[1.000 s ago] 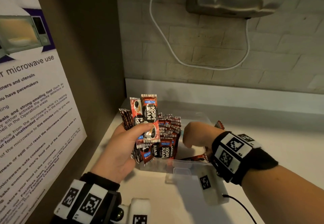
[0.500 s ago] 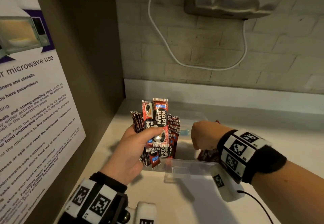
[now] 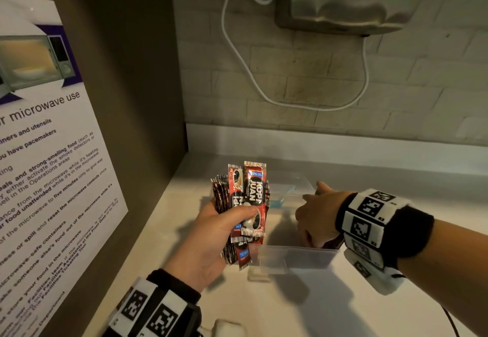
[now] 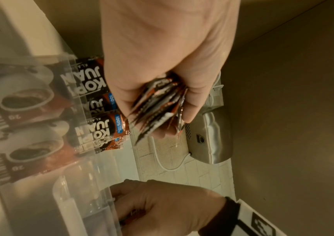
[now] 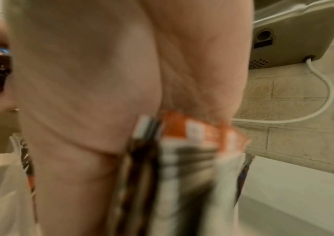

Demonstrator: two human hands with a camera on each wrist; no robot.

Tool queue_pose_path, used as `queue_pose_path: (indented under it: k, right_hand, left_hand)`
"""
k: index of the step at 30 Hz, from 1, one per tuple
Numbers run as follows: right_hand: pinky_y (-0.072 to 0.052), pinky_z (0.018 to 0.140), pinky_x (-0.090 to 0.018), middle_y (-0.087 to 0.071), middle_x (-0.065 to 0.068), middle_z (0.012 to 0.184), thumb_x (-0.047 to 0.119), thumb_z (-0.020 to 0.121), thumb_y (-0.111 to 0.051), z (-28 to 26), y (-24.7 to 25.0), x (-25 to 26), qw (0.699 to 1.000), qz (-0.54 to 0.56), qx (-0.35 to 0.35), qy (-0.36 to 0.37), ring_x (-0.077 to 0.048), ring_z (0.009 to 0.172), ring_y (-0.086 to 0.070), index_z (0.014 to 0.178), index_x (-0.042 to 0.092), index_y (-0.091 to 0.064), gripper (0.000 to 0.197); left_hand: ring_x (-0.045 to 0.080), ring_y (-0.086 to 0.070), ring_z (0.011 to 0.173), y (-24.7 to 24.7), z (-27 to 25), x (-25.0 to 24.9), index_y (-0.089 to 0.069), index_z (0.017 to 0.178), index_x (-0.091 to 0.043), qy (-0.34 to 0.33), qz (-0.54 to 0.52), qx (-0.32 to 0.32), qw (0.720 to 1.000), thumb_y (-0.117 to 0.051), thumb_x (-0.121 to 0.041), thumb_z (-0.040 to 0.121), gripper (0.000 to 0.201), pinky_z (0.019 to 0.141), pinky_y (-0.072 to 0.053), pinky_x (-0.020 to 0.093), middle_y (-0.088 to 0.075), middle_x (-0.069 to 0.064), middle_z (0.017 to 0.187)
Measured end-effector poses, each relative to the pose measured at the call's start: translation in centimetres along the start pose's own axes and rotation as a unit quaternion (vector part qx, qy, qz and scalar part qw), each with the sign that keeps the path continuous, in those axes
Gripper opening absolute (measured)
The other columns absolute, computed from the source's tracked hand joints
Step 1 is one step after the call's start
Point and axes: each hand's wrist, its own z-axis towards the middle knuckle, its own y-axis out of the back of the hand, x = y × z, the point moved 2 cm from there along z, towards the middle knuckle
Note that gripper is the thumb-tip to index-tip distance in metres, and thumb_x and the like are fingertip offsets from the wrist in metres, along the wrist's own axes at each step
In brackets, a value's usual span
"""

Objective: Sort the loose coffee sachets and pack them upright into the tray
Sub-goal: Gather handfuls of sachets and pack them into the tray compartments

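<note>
Lifted clear of the clear plastic tray point(image 3: 298, 257) now: glossy red sachet bundle point(image 3: 247, 204), gripped upright by left hand point(image 3: 211, 233) at 9 o'clock. Reaching inside, right hand point(image 3: 315, 220), fingers hidden, pinching blurred sachets point(image 5: 182, 159).

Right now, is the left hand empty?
No, the left hand grips a bundle of coffee sachets upright beside the clear tray.

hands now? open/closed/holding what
Left hand: grips a bundle of sachets.
Right hand: in the tray, pinching sachets.
</note>
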Motion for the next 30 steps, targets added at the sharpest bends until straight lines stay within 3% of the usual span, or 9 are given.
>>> queue_pose_path:
  k: [4,6,9,12,14,18,23,26,30]
  right_hand:
    - [-0.022,0.104,-0.052,-0.059,0.006,0.124,0.035,0.09,-0.051,0.1,-0.1,-0.5,0.999,0.025,0.04,0.001,-0.029,0.122,-0.045,0.118,0.035,-0.06,0.029]
    - [-0.019,0.104,-0.053,-0.058,0.013,0.12,0.033,0.09,-0.05,0.0,-0.1,-0.6,0.998,0.011,0.063,0.011,-0.024,0.121,-0.044,0.116,0.043,-0.059,0.029]
    - [-0.009,0.109,-0.057,-0.053,0.015,0.129,0.036,0.093,-0.048,0.3,-0.3,-0.9,0.998,0.004,0.066,0.008,-0.024,0.132,-0.034,0.122,0.045,-0.056,0.031]
    - [0.007,0.109,-0.066,-0.039,0.013,0.146,0.036,0.097,-0.04,0.6,-0.5,-0.8,0.998,0.001,0.068,0.0,-0.028,0.146,-0.009,0.133,0.041,-0.047,0.037]
    - [0.012,0.107,-0.068,-0.032,0.01,0.152,0.037,0.098,-0.036,0.7,-0.5,-0.5,0.998,0.0,0.07,-0.004,-0.028,0.148,-0.002,0.138,0.036,-0.042,0.04]
    - [0.016,0.105,-0.067,-0.034,0.008,0.151,0.041,0.098,-0.033,0.7,-0.4,-0.6,0.999,0.012,0.051,-0.008,-0.028,0.147,-0.006,0.137,0.033,-0.044,0.041]
    - [0.016,0.102,-0.069,-0.049,0.005,0.139,0.04,0.096,-0.035,1.0,-0.7,-1.1,0.999,0.008,0.046,-0.023,-0.029,0.142,-0.023,0.128,0.027,-0.053,0.039]
    - [0.016,0.103,-0.069,-0.039,0.002,0.149,0.036,0.099,-0.033,0.8,-1.1,-1.4,0.998,0.012,0.054,-0.044,-0.03,0.146,-0.012,0.137,0.025,-0.046,0.042]
    - [0.013,0.105,-0.071,-0.03,0.01,0.154,0.041,0.102,-0.026,0.0,-1.2,-1.5,0.998,0.027,0.047,-0.026,-0.024,0.148,-0.003,0.143,0.03,-0.038,0.045]
  left_hand:
    - [0.039,-0.069,0.097,-0.3,0.2,0.4,-0.066,0.113,-0.008,0.009,0.004,0.005,1.0,-0.067,0.0,0.081,0.033,0.087,-0.056,0.049,-0.072,0.02,0.103]
    - [0.038,-0.07,0.096,-0.5,0.4,0.5,-0.066,0.113,-0.008,0.01,0.01,0.002,1.0,-0.068,0.0,0.081,0.033,0.083,-0.057,0.048,-0.073,0.02,0.102]
    - [0.036,-0.071,0.094,-0.8,0.7,0.6,-0.065,0.114,-0.008,0.013,0.013,0.001,1.0,-0.069,-0.002,0.081,0.034,0.077,-0.059,0.045,-0.073,0.018,0.102]
    - [0.035,-0.071,0.094,-0.9,0.8,0.6,-0.063,0.118,-0.009,0.015,0.01,0.0,1.0,-0.07,-0.003,0.08,0.039,0.083,-0.057,0.049,-0.073,0.017,0.103]
    - [0.034,-0.071,0.094,-1.0,0.8,0.6,-0.062,0.118,-0.01,0.015,0.01,0.003,1.0,-0.07,-0.004,0.081,0.039,0.085,-0.057,0.049,-0.073,0.016,0.103]
    - [0.033,-0.072,0.092,-1.2,0.9,0.5,-0.064,0.115,-0.01,0.013,0.01,0.008,1.0,-0.068,-0.003,0.082,0.034,0.082,-0.058,0.046,-0.074,0.016,0.102]
    - [0.034,-0.071,0.092,-1.4,0.9,0.4,-0.064,0.113,-0.01,0.01,0.007,0.014,1.0,-0.067,-0.003,0.082,0.032,0.075,-0.06,0.044,-0.074,0.016,0.101]
    - [0.035,-0.071,0.093,-1.6,1.0,0.3,-0.065,0.113,-0.01,0.01,0.005,0.017,1.0,-0.067,-0.003,0.082,0.031,0.074,-0.059,0.043,-0.073,0.017,0.101]
    - [0.038,-0.069,0.095,-1.8,1.1,0.2,-0.064,0.114,-0.008,0.005,0.008,0.013,1.0,-0.067,-0.002,0.082,0.033,0.077,-0.058,0.047,-0.073,0.019,0.102]
